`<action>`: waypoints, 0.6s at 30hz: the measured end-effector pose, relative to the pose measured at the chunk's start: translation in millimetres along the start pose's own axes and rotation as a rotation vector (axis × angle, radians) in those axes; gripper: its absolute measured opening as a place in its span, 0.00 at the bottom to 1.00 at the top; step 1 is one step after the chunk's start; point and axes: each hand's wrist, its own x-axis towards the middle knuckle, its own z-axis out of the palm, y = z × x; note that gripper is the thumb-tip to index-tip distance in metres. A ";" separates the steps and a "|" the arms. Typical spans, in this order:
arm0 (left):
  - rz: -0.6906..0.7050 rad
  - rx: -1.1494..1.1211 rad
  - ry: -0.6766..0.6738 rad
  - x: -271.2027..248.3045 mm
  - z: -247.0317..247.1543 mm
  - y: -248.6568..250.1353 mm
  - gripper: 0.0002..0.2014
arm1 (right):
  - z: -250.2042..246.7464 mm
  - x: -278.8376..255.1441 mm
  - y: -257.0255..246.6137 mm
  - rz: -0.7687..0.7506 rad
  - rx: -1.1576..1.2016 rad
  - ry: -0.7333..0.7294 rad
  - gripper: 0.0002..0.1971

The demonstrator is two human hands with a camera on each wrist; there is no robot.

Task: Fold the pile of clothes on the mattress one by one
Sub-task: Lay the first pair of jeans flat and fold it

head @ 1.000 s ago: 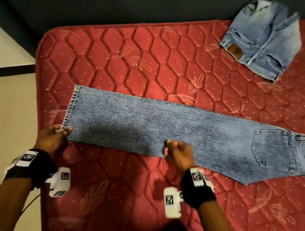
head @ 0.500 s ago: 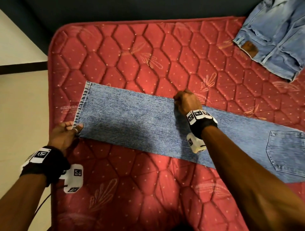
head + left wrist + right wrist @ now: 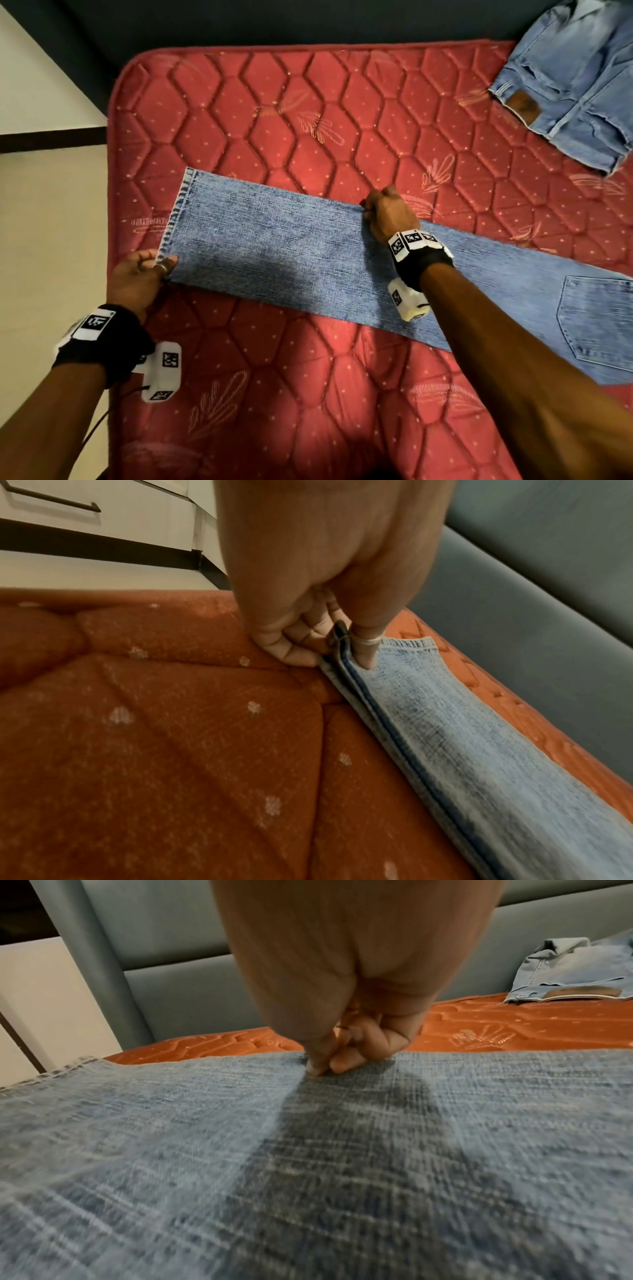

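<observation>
Jeans (image 3: 291,253) flat across red quilted mattress (image 3: 274,113). Left hand (image 3: 140,277) grip pinches near hem corner; right hand (image 3: 387,216) grip pinches far edge mid-leg. Folded light jeans (image 3: 575,78) far right, leather patch unreadable.

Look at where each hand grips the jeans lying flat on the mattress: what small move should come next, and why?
Probably lift the hem end and carry it over toward the pocket end. The left hand pinches the near hem corner of the jeans, and the right hand pinches their far edge about mid-leg, where a fold line would fall. The jeans lie flat on the mattress.
</observation>
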 end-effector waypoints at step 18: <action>0.037 0.320 -0.261 0.0 -7.3 38.6 0.28 | 77.2 -88.5 -99.2 0.252 0.117 -0.134 0.38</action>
